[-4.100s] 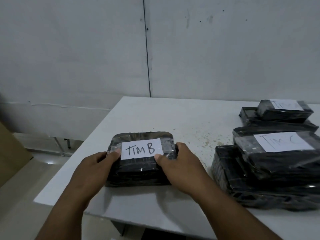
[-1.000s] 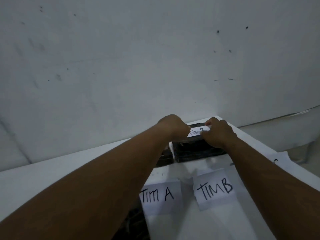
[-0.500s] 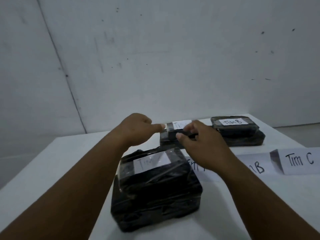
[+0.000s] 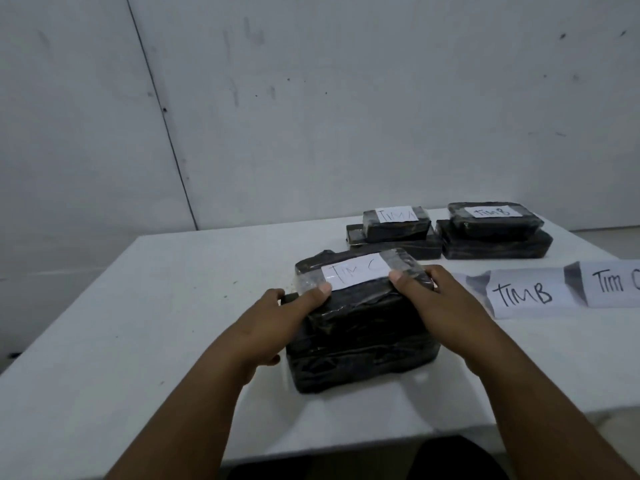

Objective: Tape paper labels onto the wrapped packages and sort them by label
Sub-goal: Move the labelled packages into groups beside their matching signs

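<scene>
A stack of black wrapped packages stands in the middle of the white table (image 4: 121,306). Its top package (image 4: 360,299) carries a white label reading "TIM C" (image 4: 353,273). My left hand (image 4: 277,327) grips the top package's left end, thumb on the label's corner. My right hand (image 4: 436,303) grips its right end, thumb at the label's right edge. At the back, a stack labelled "TIM A" (image 4: 394,226) stands beside a stack labelled "TIM B" (image 4: 491,226).
Paper signs lie on the table to the right: "TIM B" (image 4: 523,294) and "TIM C" (image 4: 613,282), the second cut off by the frame. A grey wall rises behind the table. The table's near edge runs just below my forearms.
Half a second ago my hands were at the "TIM A" package at the back. They have come back toward me and now hold the "TIM C" package on the near stack.
</scene>
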